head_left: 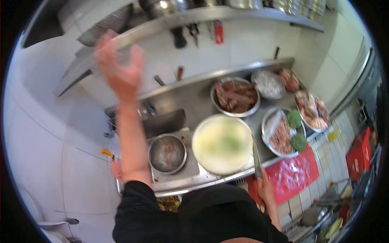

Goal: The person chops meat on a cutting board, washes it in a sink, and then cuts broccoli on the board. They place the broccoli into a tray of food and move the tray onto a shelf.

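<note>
My left hand is raised at the upper left, blurred, with thumb and fingers apart and nothing between them. It is in front of the shelf edge, nearest to a perforated metal strainer. Low on the right, my right hand is closed around the handle of a knife. The blade points away from me along the right edge of a thick round cutting board. Greenish smears mark the middle of the board. A metal bowl holding liquid and some pieces sits in the sink.
To the right stand a bowl of dark meat, a bowl of whitish pieces, a bowl of minced meat with broccoli and a tray of raw meat. A red plastic sheet lies below them. Pots line the overhead shelf.
</note>
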Tool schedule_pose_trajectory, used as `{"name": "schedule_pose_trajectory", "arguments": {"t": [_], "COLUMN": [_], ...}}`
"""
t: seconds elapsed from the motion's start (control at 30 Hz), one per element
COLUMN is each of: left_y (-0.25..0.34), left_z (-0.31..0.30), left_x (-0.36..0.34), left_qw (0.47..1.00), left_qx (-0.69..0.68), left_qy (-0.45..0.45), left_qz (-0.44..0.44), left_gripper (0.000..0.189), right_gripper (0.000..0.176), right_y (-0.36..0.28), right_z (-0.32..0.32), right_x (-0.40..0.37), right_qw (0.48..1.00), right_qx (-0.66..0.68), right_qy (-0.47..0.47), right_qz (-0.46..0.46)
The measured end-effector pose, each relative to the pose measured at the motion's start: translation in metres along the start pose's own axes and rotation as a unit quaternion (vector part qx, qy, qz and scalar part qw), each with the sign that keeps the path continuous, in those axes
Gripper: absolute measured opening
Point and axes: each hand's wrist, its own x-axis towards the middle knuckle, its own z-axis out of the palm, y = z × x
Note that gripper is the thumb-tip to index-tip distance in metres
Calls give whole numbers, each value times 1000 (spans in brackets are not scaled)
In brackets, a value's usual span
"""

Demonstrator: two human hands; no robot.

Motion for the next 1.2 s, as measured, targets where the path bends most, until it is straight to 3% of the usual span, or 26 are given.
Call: {"name": "schedule_pose_trajectory", "arguments": {"t": [0.03,0.07,0.1,0.13,0.17,0.23,0.27,0.3,0.33,0.4,0.43,0.47,0.6,0.67,0.7,0.73,0.77,0.8,0.83,0.87,0.93,0.97,1.0,1.07,1.17,1.2], "left_y": [-25,-37,-131,-151,-194,-218,-214,-231,-238,-238,-205,-177,-34,-91,-58,-48,1,47,90,107,141,156,168,192,202,206], "left_z": [-5,-10,-5,-7,-3,-10,-19,-31,-52,-109,-128,-153,-207,-241,-214,-183,-134,-92,-48,-5,71,105,136,168,187,182], "left_x": [34,57,82,91,99,108,109,113,115,122,127,128,95,63,41,19,-3,-27,-51,-88,-166,-205,-244,-291,-354,-367], "left_qw": [996,969,952,937,935,951,954,952,952,896,964,967,956,923,903,862,853,835,783,766,777,802,790,814,787,801], "left_qx": [72,213,215,247,255,163,196,226,218,286,1,-38,-16,-231,-269,-321,-309,-278,-324,-333,-343,-327,-349,-306,-319,-332], "left_qy": [-16,-106,-218,-246,-247,-258,-227,-207,-212,-268,-257,-209,-47,-182,-192,-293,-347,-371,-397,-429,-443,-435,-437,-449,-478,-443], "left_qz": [40,-62,9,-7,16,-50,-20,22,27,207,-68,-139,-290,-249,-273,-260,-238,-297,-352,-344,-287,-245,-251,-206,-224,-227], "left_gripper": [64,69,77,78,71,61,60,43,43,43,45,45,48,51,47,45,43,37,35,34,32,30,28,21,23,28], "right_gripper": [60,60,59,59,58,58,58,58,57,57,57,57,57,58,58,58,59,59,58,58,56,58,58,59,59,58], "right_y": [12,18,19,14,25,34,32,33,34,18,12,13,17,26,37,38,36,34,34,21,-10,8,20,32,38,41], "right_z": [5,6,1,0,7,9,6,5,4,-10,-15,-18,-22,-17,-11,-11,-10,-10,-7,-14,-31,-14,-4,8,15,19], "right_x": [-5,-4,-18,-9,-8,-10,-10,-11,-9,-7,-5,-1,5,7,9,9,10,12,11,12,9,6,5,4,-8,-14], "right_qw": [1000,1000,999,998,999,997,999,999,999,997,995,994,993,998,1000,999,1000,999,1000,1000,985,998,998,999,997,996], "right_qx": [3,8,16,29,32,33,30,34,39,50,57,62,48,35,0,-2,-4,-7,3,-2,27,-4,-6,26,58,69], "right_qy": [11,21,10,5,35,58,32,32,32,5,-22,-20,-30,3,21,24,5,-13,2,3,-94,-21,-20,16,11,25], "right_qz": [0,-3,39,54,10,-28,15,15,14,53,81,90,108,59,23,24,30,35,17,16,139,58,58,23,58,58]}}
